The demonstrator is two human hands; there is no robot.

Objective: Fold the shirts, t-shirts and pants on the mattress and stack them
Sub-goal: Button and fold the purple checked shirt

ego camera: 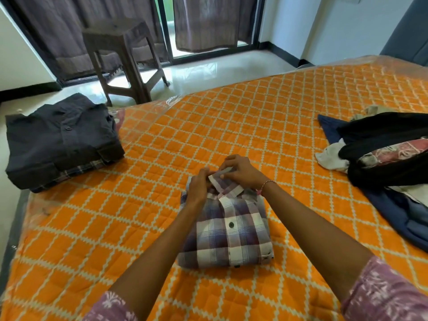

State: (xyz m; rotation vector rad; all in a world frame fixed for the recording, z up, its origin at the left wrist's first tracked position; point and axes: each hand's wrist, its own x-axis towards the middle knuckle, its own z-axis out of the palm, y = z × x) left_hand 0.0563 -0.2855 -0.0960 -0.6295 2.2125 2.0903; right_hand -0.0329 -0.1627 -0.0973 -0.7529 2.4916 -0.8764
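A folded purple-and-white checked shirt (228, 232) lies in the middle of the orange quilted mattress (143, 158), its collar at the far end. My left hand (199, 185) grips the collar's left side. My right hand (240, 171) pinches the collar's upper edge from the right. At the mattress's left edge sits a stack of folded clothes (62, 142), a dark grey shirt on top and a checked one under it. A loose heap of unfolded clothes (384, 154), black, navy, white and pink, lies at the right.
Beyond the mattress's far edge a brown plastic stool (125, 59) stands on the pale tiled floor before curtained glass doors. A grey headboard (407, 31) rises at the far right. Clear plastic covers the mattress.
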